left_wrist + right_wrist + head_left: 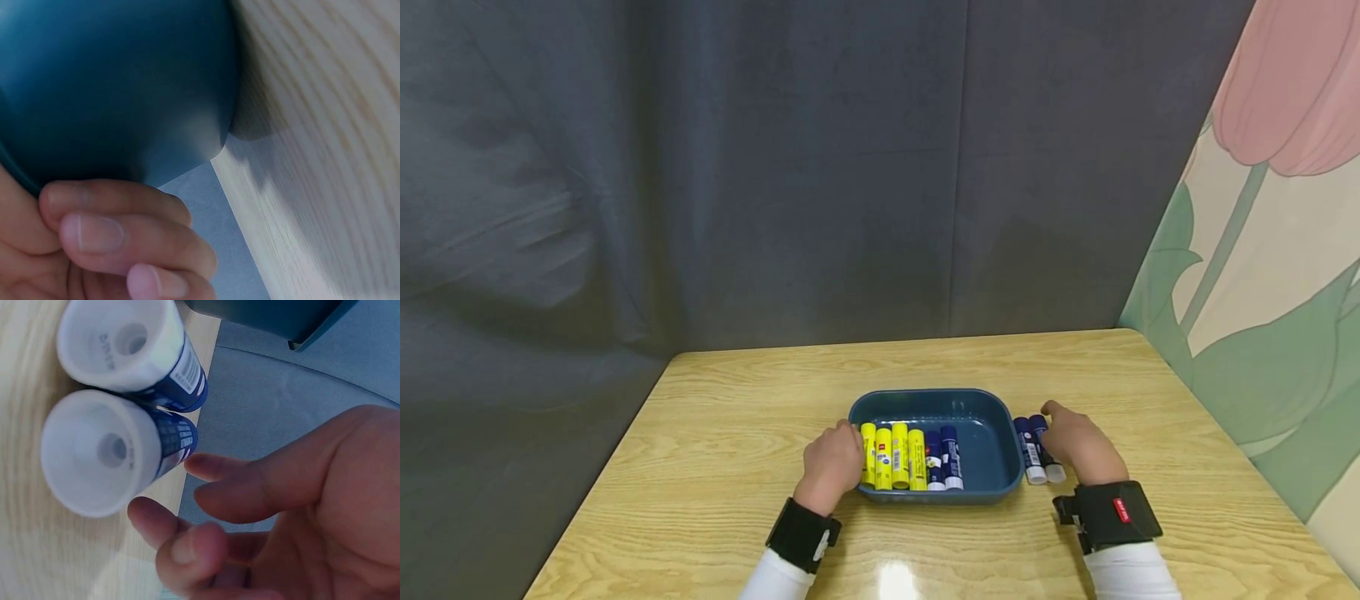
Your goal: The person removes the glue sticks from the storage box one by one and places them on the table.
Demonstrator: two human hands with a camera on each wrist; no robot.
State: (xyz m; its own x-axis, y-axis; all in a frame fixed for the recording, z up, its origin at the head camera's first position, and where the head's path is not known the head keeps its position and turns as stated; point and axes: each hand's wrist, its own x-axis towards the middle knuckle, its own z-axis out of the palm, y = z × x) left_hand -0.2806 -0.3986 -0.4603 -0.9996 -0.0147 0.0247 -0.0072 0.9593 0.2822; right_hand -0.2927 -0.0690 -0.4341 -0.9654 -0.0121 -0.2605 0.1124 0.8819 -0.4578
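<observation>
Left hand: fingers curled on the rim at the left end of the blue tray; thumb not clearly visible. Inside, left to right: four yellow glue sticks, then two dark-blue glue sticks. Beyond the tray's right end, on the table, lie the inner glue stick and the outer glue stick, side by side. Both long axes run roughly from the table's far edge toward its near edge, white ends nearer. Right hand: the nearer hand, just right of the outer glue stick, fingers parted, holding nothing; contact cannot be confirmed. In the head view it partly covers that stick; the table's near edge is cut off.
</observation>
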